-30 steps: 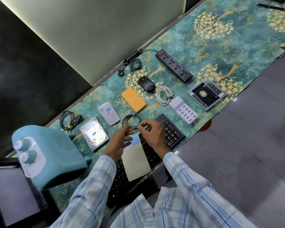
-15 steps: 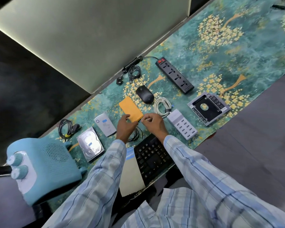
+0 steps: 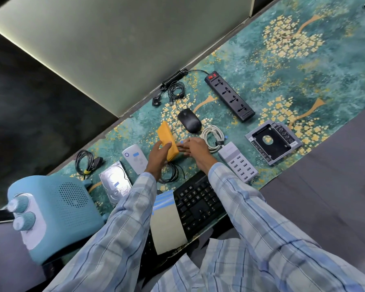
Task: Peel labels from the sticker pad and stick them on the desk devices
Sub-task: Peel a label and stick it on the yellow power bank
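Note:
My left hand grips the orange flat device and tilts it up off the desk mat. My right hand is right beside it, fingertips pinching a small blue label at the device's near right edge. The sticker pad, pale backing with blue labels at its top, lies across the black keyboard near the desk's front. Blue labels show on the white box and the hard drive.
A black mouse, white coiled cable, white multi-port charger, power strip, drive caddy, black cable coils and a teal speaker lie on the teal patterned mat. A partition wall stands behind.
Both hands moved from the sticker pad forward to the orange device. My left hand has lifted and tilted the device; my right hand brings the blue label to its edge.

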Action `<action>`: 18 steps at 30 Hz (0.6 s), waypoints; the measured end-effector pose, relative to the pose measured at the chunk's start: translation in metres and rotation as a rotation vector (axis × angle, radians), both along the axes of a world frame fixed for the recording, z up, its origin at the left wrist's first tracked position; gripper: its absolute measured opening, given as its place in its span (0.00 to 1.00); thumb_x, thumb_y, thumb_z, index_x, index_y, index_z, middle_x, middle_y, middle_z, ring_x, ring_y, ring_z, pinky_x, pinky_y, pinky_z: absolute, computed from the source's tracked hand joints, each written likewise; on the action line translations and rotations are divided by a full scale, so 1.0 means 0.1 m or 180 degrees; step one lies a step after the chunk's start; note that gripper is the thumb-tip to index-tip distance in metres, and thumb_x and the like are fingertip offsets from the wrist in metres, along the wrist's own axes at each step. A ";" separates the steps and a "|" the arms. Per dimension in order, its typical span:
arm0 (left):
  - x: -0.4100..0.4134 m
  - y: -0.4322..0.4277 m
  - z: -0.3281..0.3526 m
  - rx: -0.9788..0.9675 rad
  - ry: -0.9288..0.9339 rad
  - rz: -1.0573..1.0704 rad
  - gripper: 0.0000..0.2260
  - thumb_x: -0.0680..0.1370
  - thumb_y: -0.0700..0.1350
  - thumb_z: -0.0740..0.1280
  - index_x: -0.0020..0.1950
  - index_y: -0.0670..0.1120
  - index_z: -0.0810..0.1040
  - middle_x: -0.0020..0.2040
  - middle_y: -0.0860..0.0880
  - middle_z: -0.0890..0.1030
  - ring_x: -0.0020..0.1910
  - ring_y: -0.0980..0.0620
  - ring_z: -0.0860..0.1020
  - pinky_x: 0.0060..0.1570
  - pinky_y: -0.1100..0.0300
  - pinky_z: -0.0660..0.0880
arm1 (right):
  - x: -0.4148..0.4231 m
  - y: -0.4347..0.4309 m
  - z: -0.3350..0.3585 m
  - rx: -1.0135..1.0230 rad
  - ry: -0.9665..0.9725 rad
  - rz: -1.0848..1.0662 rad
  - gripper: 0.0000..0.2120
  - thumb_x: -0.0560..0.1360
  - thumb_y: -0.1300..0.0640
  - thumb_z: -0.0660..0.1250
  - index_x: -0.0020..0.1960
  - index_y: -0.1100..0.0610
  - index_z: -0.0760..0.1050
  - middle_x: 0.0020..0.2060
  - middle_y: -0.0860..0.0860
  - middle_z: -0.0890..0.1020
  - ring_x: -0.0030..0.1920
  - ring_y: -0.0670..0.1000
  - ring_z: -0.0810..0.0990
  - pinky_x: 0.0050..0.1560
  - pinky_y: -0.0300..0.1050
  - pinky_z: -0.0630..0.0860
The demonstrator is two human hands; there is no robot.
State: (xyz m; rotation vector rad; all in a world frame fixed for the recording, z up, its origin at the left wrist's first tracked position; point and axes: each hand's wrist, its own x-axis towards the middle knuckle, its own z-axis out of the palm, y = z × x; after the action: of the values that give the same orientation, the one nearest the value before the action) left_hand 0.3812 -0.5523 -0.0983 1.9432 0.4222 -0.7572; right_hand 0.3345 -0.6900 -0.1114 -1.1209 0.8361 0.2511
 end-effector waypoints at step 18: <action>-0.21 0.28 -0.04 -0.0833 0.0305 0.0297 0.12 0.84 0.39 0.62 0.67 0.45 0.72 0.55 0.45 0.81 0.51 0.46 0.80 0.48 0.54 0.78 | 0.00 0.14 0.09 -0.0052 -0.0246 0.0143 0.02 0.77 0.61 0.71 0.47 0.59 0.82 0.42 0.55 0.83 0.41 0.51 0.80 0.36 0.37 0.76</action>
State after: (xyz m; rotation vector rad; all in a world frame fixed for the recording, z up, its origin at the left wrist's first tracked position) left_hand 0.3601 -0.5241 -0.1022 1.6374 0.4454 -0.8051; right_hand 0.3345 -0.6763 -0.1029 -1.1584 0.7463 0.2371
